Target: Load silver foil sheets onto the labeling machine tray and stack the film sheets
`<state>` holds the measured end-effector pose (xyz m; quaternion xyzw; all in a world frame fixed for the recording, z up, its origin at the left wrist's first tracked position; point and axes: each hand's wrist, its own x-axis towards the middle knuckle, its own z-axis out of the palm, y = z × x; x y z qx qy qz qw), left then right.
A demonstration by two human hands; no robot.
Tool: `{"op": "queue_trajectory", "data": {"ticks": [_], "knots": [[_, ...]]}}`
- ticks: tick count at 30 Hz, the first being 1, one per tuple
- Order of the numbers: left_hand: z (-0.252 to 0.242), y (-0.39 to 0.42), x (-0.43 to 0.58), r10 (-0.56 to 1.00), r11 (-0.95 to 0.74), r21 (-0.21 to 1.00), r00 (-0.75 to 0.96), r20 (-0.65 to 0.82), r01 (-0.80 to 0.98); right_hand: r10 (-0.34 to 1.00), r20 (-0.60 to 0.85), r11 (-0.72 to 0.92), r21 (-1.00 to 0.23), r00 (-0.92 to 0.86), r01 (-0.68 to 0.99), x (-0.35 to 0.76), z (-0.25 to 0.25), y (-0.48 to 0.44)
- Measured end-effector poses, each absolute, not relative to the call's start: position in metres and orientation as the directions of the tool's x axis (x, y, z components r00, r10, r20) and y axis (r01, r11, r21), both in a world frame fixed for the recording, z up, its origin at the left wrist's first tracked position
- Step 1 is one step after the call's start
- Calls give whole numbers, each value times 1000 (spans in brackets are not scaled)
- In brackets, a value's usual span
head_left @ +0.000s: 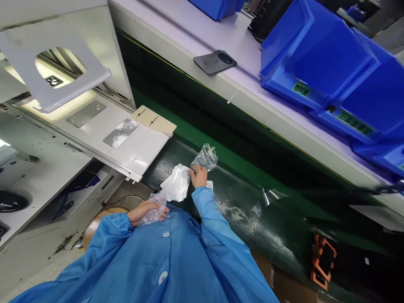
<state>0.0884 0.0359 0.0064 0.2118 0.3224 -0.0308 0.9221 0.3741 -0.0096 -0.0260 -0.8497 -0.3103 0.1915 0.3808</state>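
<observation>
My right hand [198, 176] is closed on a crumpled clear plastic bag [205, 158], held just above the dark green belt [240, 168]. A fanned stack of white flat pouches [177, 184] lies right beside it, touching the hand. My left hand [145, 211] rests against my blue coat with its fingers curled round a scrap of clear plastic film [155, 210]. Both sleeves are blue.
A white machine bench [135, 147] with a tan card [153, 120] stands at the left. A pale shelf behind the belt carries a dark flat phone-shaped part [215, 62] and blue bins [318, 59]. An orange-and-black device [322, 261] sits low right.
</observation>
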Motion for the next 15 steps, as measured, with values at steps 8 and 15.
{"op": "queue_trajectory", "data": {"ticks": [8,15], "knots": [[4,-29,195,-93,508,575,704,-704,642,840,-351,-407,-912,413,52,309,-19,-179],[-29,-90,309,385,-8,564,523,-761,826,145,-426,-822,-554,893,-130,322,-66,-359]]}}
